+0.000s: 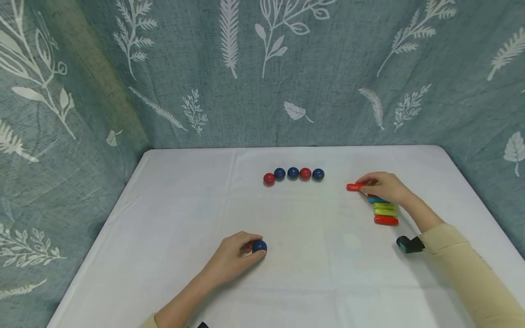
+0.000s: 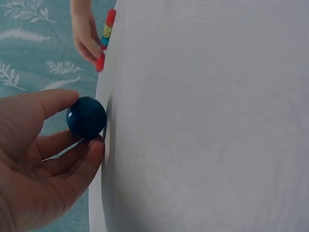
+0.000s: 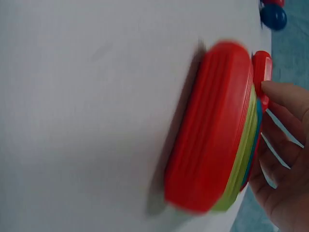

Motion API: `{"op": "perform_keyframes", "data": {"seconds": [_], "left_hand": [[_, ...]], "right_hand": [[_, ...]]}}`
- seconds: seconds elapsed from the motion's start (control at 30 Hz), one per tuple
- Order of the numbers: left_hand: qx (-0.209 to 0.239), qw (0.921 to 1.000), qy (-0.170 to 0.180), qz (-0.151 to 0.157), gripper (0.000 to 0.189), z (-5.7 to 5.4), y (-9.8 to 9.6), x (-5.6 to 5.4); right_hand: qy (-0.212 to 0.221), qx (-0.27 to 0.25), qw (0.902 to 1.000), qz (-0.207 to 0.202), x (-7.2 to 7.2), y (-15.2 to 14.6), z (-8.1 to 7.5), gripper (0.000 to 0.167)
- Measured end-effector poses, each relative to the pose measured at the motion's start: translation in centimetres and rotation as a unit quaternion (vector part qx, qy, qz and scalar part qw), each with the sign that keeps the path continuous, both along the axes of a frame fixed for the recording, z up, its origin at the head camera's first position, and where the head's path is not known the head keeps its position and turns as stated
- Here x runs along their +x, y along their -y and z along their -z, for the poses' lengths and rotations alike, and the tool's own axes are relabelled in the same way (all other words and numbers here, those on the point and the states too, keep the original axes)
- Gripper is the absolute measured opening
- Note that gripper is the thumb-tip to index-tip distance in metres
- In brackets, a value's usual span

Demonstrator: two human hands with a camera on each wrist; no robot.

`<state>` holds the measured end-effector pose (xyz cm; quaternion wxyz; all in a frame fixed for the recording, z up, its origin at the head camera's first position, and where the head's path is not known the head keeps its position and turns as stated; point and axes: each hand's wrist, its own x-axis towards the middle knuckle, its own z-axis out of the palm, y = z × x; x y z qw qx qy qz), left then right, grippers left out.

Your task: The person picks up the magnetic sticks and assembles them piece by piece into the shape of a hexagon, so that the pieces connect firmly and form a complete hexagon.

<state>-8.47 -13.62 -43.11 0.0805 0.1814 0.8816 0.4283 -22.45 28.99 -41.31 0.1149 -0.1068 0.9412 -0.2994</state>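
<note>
My left hand (image 1: 235,257) pinches a shiny dark blue ball (image 1: 259,246) between thumb and fingers, low over the front middle of the table. In the left wrist view the ball (image 2: 86,118) sits at the fingertips. At the right, my right hand (image 1: 383,186) pinches the end of a small red rounded bar (image 1: 354,187). Just below that hand lies a row of bars, side by side: a blue bar (image 1: 377,199), yellow-green bars (image 1: 384,209) and a larger red bar (image 1: 386,220). The right wrist view shows the large ridged red bar (image 3: 207,130) close up, with the pinched red bar (image 3: 261,67) beyond it.
Towards the back middle, red balls (image 1: 269,179) and blue balls (image 1: 293,173) form a slightly bent row. A white cloth covers the table (image 1: 197,196). Patterned green-blue fabric (image 1: 254,109) hangs behind and along the sides. A black wrist camera (image 1: 411,245) sits at my right sleeve.
</note>
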Motion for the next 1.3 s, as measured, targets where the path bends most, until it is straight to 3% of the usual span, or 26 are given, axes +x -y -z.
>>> {"op": "perform_keyframes", "data": {"seconds": [0.3, 0.97, 1.3], "left_hand": [[0.024, 0.9997, -0.001, 0.009, 0.036, 0.3, 0.1, 0.1], [0.074, 0.9965, 0.039, 0.001, 0.035, 0.5, 0.2, 0.3], [0.064, 0.9977, 0.024, -0.006, 0.033, 0.5, 0.0, 0.2]], "right_hand": [[-0.045, -0.022, 0.9961, -0.073, 0.8, 4.2, 0.5, 0.024], [-0.006, -0.127, 0.9794, -0.157, 4.3, 10.4, 1.9, 0.024], [-0.027, -0.108, 0.9689, -0.221, 5.8, 13.8, 2.0, 0.022]]}}
